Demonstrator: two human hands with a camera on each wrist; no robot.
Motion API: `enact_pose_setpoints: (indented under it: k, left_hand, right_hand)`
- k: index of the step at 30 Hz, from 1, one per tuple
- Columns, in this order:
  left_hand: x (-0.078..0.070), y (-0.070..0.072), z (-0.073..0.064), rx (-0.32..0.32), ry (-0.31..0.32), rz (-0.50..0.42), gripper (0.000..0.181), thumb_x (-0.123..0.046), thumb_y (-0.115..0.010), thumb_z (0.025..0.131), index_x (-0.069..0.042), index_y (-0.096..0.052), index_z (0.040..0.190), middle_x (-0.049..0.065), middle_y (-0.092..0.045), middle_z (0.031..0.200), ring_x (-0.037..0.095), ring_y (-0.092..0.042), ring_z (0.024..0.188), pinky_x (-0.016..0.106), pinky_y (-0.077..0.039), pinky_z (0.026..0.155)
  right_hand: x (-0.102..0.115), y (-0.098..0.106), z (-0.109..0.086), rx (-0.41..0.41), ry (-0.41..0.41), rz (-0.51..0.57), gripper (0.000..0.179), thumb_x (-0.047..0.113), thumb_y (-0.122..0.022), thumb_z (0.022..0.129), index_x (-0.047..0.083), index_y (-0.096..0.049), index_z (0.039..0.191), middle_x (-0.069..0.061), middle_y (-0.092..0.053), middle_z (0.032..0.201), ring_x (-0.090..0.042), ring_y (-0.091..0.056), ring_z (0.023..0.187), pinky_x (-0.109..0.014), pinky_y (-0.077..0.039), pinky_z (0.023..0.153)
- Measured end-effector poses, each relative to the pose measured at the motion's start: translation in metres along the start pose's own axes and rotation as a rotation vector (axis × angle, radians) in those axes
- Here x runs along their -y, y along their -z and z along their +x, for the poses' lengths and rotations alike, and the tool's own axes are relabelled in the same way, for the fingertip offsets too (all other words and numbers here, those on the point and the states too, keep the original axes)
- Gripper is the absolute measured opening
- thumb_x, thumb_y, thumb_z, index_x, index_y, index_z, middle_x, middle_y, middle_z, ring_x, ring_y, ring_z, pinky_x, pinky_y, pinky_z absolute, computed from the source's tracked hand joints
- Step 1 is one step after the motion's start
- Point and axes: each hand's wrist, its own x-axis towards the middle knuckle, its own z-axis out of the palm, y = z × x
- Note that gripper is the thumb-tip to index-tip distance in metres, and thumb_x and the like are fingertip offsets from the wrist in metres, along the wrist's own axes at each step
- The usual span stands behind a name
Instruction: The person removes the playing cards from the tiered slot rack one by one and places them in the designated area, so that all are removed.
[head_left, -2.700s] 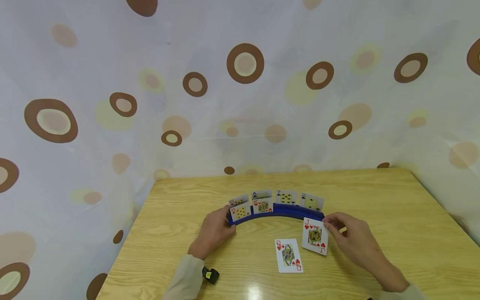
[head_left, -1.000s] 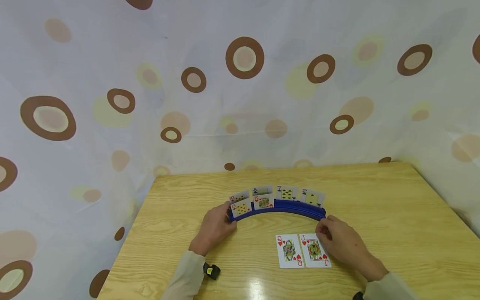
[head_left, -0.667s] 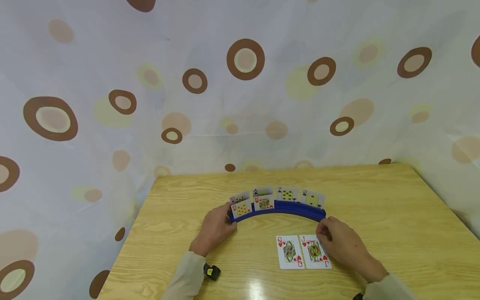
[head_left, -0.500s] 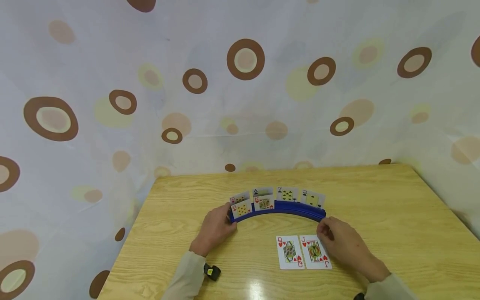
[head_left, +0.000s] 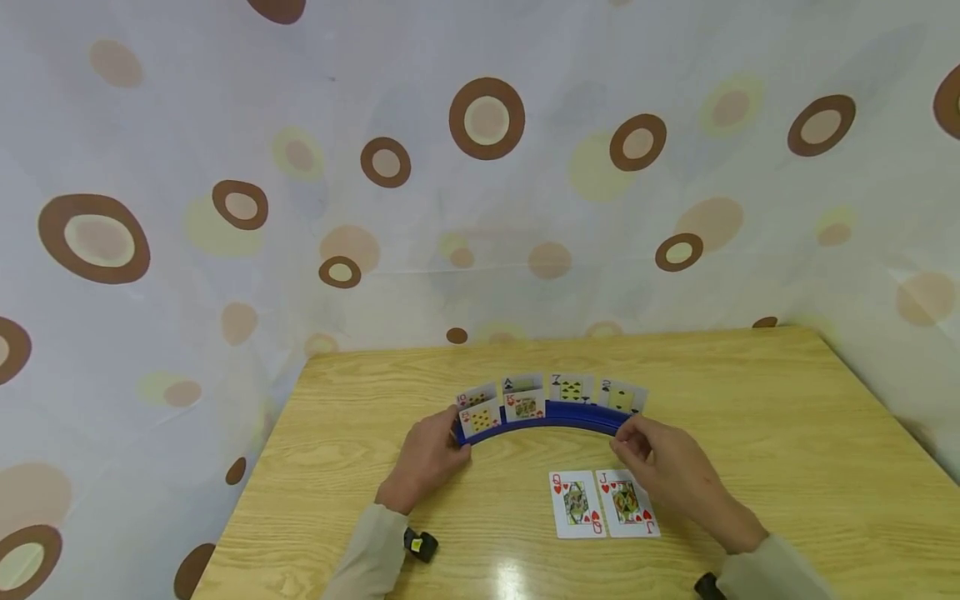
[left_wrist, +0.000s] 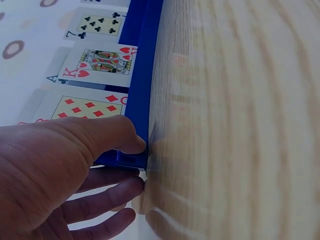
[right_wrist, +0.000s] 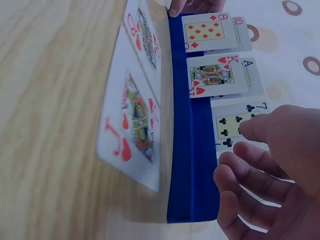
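Note:
My left hand (head_left: pixel 425 458) grips the left end of a curved blue card holder (head_left: pixel 577 415), thumb on its front edge and fingers behind. Upright in the holder are the eight of diamonds (right_wrist: pixel 205 32) before a ten (right_wrist: pixel 241 31), the king of hearts (right_wrist: pixel 212 77) before an ace (right_wrist: pixel 256 77), then the seven of clubs (left_wrist: pixel 100 24) and a two (head_left: pixel 621 395). Over the holder's right end hovers my right hand (head_left: pixel 678 475), fingers loosely bent, holding nothing. The queen of hearts (head_left: pixel 576 504) and jack of hearts (head_left: pixel 627 503) lie face up, side by side, before the holder.
The wooden table (head_left: pixel 360 392) runs back to a white curtain (head_left: pixel 420 225) with brown and yellow circles, which also hangs along the left and right sides. Black straps (head_left: pixel 422 545) show at my wrists.
My right hand has laid the jack of hearts on the table beside the queen and let go. It has since risen up and left to the holder's right end. My left hand stays put.

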Motion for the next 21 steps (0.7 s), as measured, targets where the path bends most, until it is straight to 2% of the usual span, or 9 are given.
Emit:
enact_pose_setpoints:
  k: [10, 15, 21]
  left_hand:
    - [0.001, -0.002, 0.000, -0.001, 0.000, 0.000, 0.047, -0.016, -0.081, 0.094, -0.003, -0.064, 0.136, 0.013, -0.080, 0.117, 0.021, -0.076, 0.097, 0.041, -0.064, 0.084]
    - [0.002, -0.002, 0.000, -0.007, -0.005, -0.007, 0.048, -0.016, -0.081, 0.094, -0.004, -0.064, 0.138, 0.013, -0.080, 0.119, 0.021, -0.077, 0.099, 0.042, -0.064, 0.086]
    - [0.003, -0.002, 0.001, -0.013, -0.017, -0.002, 0.048, -0.015, -0.082, 0.093, -0.004, -0.064, 0.137, 0.014, -0.080, 0.120, 0.024, -0.078, 0.102, 0.044, -0.064, 0.088]
  right_hand:
    - [0.019, -0.002, 0.018, -0.074, 0.090, -0.005, 0.006, 0.011, -0.078, 0.100, 0.013, -0.072, 0.101, 0.012, -0.064, 0.077, 0.005, -0.052, 0.067, -0.022, -0.048, 0.061]
    - [0.025, -0.010, 0.026, -0.075, 0.099, 0.028, 0.005, 0.008, -0.076, 0.100, 0.010, -0.073, 0.103, 0.011, -0.064, 0.078, 0.004, -0.052, 0.068, -0.022, -0.049, 0.062]
    - [0.030, -0.022, 0.036, -0.105, 0.133, -0.006, 0.005, 0.006, -0.074, 0.101, 0.009, -0.074, 0.105, 0.009, -0.065, 0.080, 0.003, -0.052, 0.069, -0.022, -0.048, 0.062]
